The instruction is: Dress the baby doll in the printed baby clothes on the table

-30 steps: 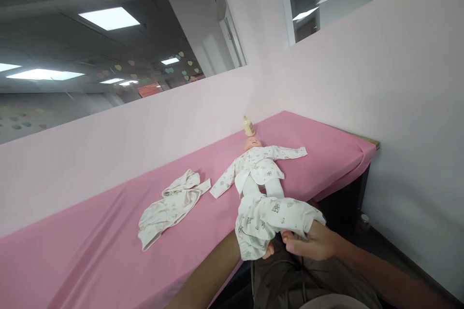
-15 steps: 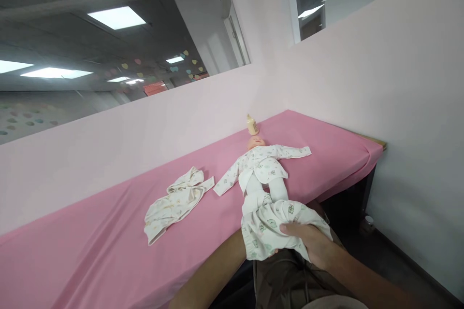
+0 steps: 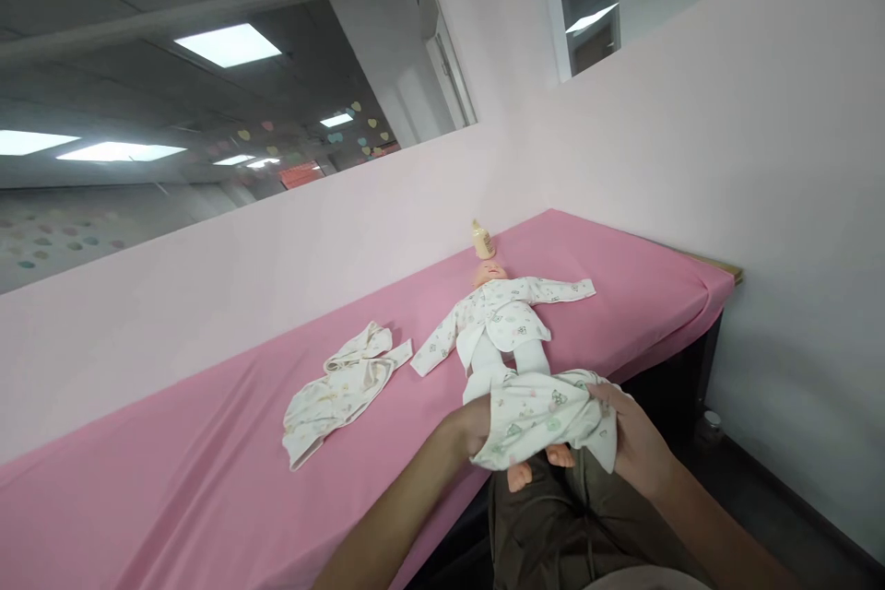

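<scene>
A baby doll (image 3: 513, 323) in a white printed jacket lies on its back on the pink-covered table (image 3: 622, 295), head toward the wall. White printed baby trousers (image 3: 553, 410) are bunched around its lower legs. Both bare feet (image 3: 520, 477) stick out below the cloth, over the table's near edge. My right hand (image 3: 626, 433) grips the right side of the trousers, thumb on top. My left hand (image 3: 477, 424) reaches into the cloth at the left side, and its fingers are hidden there.
A second white baby garment (image 3: 342, 392) lies crumpled on the table left of the doll. Behind the doll's head stands a yellowish pump bottle (image 3: 482, 241). Pale walls with windows border the table's back and right. My legs (image 3: 553, 535) are at its near edge.
The trousers have moved up the doll's legs, and its feet now show beneath them. My right hand has shifted to the right edge of the cloth, my left hand slightly upward.
</scene>
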`<state>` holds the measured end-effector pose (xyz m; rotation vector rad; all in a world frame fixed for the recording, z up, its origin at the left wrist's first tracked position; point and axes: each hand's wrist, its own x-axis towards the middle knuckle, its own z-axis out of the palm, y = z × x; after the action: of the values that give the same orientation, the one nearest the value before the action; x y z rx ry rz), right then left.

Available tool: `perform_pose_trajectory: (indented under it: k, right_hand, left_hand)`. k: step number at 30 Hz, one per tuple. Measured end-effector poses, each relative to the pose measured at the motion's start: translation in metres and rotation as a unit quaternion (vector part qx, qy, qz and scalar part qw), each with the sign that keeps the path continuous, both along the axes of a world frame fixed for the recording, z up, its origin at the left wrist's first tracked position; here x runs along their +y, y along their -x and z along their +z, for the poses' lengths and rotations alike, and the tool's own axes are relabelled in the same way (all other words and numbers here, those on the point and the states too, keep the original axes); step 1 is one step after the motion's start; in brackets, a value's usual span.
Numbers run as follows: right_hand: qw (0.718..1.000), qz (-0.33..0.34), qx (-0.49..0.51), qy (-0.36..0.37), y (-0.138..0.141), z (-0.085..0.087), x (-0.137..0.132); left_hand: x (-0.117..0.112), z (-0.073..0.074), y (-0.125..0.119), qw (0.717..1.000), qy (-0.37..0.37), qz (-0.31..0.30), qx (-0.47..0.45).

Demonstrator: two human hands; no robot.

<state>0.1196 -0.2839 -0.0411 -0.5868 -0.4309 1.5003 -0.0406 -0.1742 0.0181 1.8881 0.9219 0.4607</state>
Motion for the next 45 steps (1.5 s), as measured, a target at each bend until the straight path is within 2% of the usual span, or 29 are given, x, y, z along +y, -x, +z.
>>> perform_pose_trajectory:
  k: [1,2,4,6,8,10,13,16,18,22,25,28,30,34,36,39,42,45]
  right_hand:
    - [1.000,-0.013,0.012,0.009,-0.002,-0.001,0.001]
    - [0.999,-0.018,0.023,0.015,-0.003,-0.001,0.001]
    - [0.999,-0.011,0.043,0.024,-0.001,0.001,0.001]
    - [0.998,0.008,0.055,0.022,0.006,0.005,-0.001]
    - [0.997,0.036,0.061,0.010,0.015,0.010,-0.004]
    - [0.996,0.066,0.058,-0.002,0.024,0.014,-0.006]
    - [0.994,0.105,0.034,0.009,0.032,0.019,-0.008]
    - [0.993,0.113,0.008,0.040,0.035,0.021,-0.011]
    - [0.994,0.107,-0.004,0.037,0.036,0.022,-0.014]
    - [0.987,0.150,-0.055,0.025,0.041,0.027,-0.019]
    - [0.988,0.126,-0.053,0.067,0.046,0.033,-0.018]
    - [0.992,0.080,0.021,0.092,0.051,0.039,-0.013]
    - [0.992,0.069,0.077,0.074,0.052,0.041,-0.009]
    - [0.989,0.077,0.126,0.025,0.053,0.041,-0.007]
    - [0.991,0.047,0.117,0.041,0.054,0.039,-0.008]
    - [0.992,-0.002,0.102,0.067,0.057,0.038,-0.011]
    - [0.993,0.005,0.098,0.065,0.061,0.039,-0.013]
    - [0.992,0.006,0.101,0.073,0.064,0.042,-0.016]
  left_hand:
    - [-0.003,0.009,0.009,0.999,0.043,-0.009,-0.009]
    - [-0.006,0.018,0.016,0.992,0.121,-0.016,-0.027]
    - [-0.012,0.033,0.027,0.961,0.258,-0.015,-0.099]
    - [-0.017,0.043,0.031,0.937,0.308,0.013,-0.167]
    - [-0.023,0.046,0.029,0.933,0.303,0.041,-0.192]
    - [-0.031,0.044,0.025,0.939,0.290,0.053,-0.176]
    - [-0.041,0.040,0.021,0.956,0.261,0.038,-0.125]
    - [-0.044,0.040,0.021,0.969,0.227,0.028,-0.098]
    - [-0.043,0.042,0.022,0.975,0.204,0.034,-0.087]
    - [-0.046,0.044,0.025,0.986,0.161,0.015,-0.034]
    - [-0.054,0.047,0.028,0.988,0.147,-0.034,-0.014]
    - [-0.060,0.051,0.029,0.982,0.165,-0.088,-0.006]
    - [-0.059,0.054,0.030,0.978,0.182,-0.105,0.016]
    - [-0.044,0.056,0.035,0.972,0.200,-0.089,0.082]
    - [-0.034,0.057,0.036,0.972,0.205,-0.079,0.088]
    - [-0.018,0.057,0.032,0.979,0.206,-0.008,0.005]
    - [-0.006,0.053,0.019,0.968,0.212,0.079,-0.111]
    - [0.002,0.047,-0.001,0.956,0.239,0.091,-0.143]
